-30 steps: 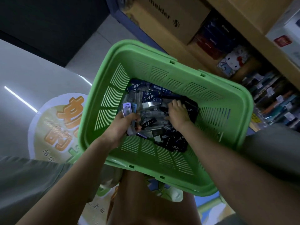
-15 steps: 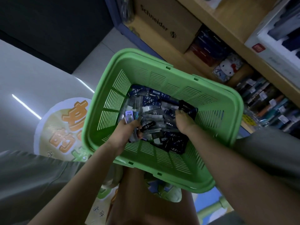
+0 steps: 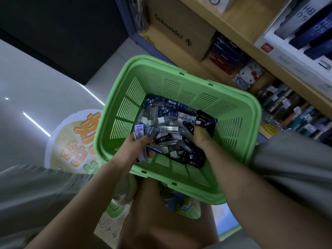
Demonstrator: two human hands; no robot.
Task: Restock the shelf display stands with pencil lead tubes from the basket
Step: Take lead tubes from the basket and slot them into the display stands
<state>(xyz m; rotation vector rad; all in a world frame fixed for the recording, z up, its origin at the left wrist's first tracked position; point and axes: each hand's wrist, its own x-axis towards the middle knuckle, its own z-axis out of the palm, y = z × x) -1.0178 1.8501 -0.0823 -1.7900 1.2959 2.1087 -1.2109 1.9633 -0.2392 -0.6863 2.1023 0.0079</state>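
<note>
View from the head, looking down. A pale glossy floor (image 3: 36, 83) fills the left side; a wooden shelf (image 3: 239, 27) runs along the upper right; beneath its board stand a brown cardboard box (image 3: 179, 38) printed "Schneider", a pack with a cartoon cat (image 3: 248, 74) and a row of pens (image 3: 291, 112). A white display stand (image 3: 287, 51) on the shelf at the top right holds dark blue tubes marked "HB 0.5". A green slatted basket (image 3: 179, 87) occupies the centre, its near rim over the person's bare knee (image 3: 161, 212); a round floor sticker (image 3: 71, 141) with orange characters lies just to its left. The pencil lead tubes (image 3: 170, 126), clear, blue and black, several marked "0.3", lie in a loose heap on the basket bottom. Both forearms reach into the basket. The left hand (image 3: 136, 146) grips a bundle of tubes at the heap's left edge, its fingers curled round them; a tube with a purple-and-white label (image 3: 139, 130) juts from the top of that bundle. The right hand (image 3: 199, 137) rests in the heap at its right side; its fingers are buried among the tubes, so whether they pinch anything cannot be told.
</note>
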